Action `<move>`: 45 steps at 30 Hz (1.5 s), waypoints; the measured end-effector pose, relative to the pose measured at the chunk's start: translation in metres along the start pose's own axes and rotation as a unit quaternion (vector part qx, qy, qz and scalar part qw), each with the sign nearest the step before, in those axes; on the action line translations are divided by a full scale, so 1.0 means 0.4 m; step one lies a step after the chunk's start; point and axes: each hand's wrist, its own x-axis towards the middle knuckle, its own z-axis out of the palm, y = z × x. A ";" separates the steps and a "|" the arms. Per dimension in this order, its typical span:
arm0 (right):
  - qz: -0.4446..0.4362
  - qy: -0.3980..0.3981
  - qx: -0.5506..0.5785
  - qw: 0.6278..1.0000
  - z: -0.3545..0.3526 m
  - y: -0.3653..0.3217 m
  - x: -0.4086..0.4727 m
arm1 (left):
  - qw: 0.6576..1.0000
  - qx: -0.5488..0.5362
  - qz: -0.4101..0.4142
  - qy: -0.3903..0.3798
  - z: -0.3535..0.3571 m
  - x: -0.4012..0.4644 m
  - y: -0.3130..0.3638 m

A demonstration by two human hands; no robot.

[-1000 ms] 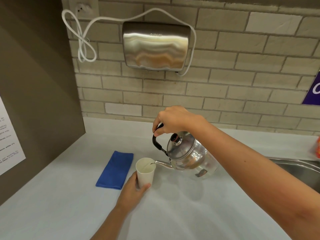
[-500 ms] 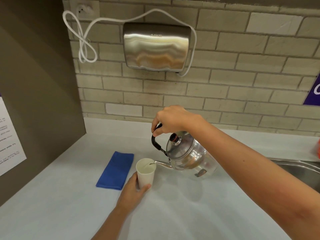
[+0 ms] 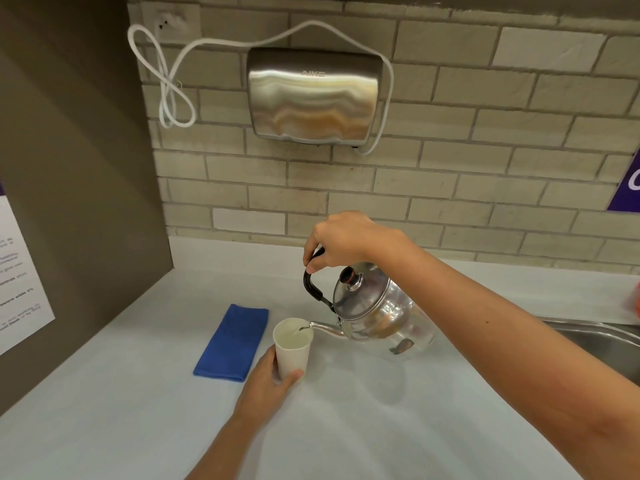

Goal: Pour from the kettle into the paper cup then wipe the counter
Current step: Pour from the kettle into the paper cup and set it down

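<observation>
At centre frame, nothing has shifted: right hand [image 3: 346, 239] still grips the tilted steel kettle [image 3: 377, 313], left hand [image 3: 268, 382] clasps the paper cup [image 3: 292, 348]; pouring continues, blue cloth [image 3: 232, 341] untouched.

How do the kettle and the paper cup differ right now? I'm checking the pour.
The kettle is shiny metal; the paper cup is plain white. The kettle is tilted and lifted by the right hand; the cup stands upright on the counter, steadied by the left hand. The kettle is lidded, the cup open. Both are held.
</observation>
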 end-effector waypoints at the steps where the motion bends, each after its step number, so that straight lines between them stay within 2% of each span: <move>1: 0.000 -0.001 0.000 1.000 0.000 -0.001 0.001 | 1.000 0.001 -0.001 0.000 0.000 0.000 0.001; 28: -0.005 -0.013 0.000 1.000 0.005 -0.002 0.014 | 1.000 0.001 -0.003 -0.002 0.001 -0.002 0.001; 36: 0.062 0.017 0.146 0.987 0.056 0.096 -0.030 | 1.000 -0.028 0.000 -0.003 -0.003 -0.008 0.011; 41: 0.150 0.072 0.275 0.947 0.085 0.189 -0.053 | 1.000 -0.028 -0.004 0.001 -0.003 -0.010 0.019; 45: 0.207 0.127 0.285 0.927 0.164 0.202 -0.007 | 1.000 -0.020 -0.009 0.000 -0.005 -0.016 0.027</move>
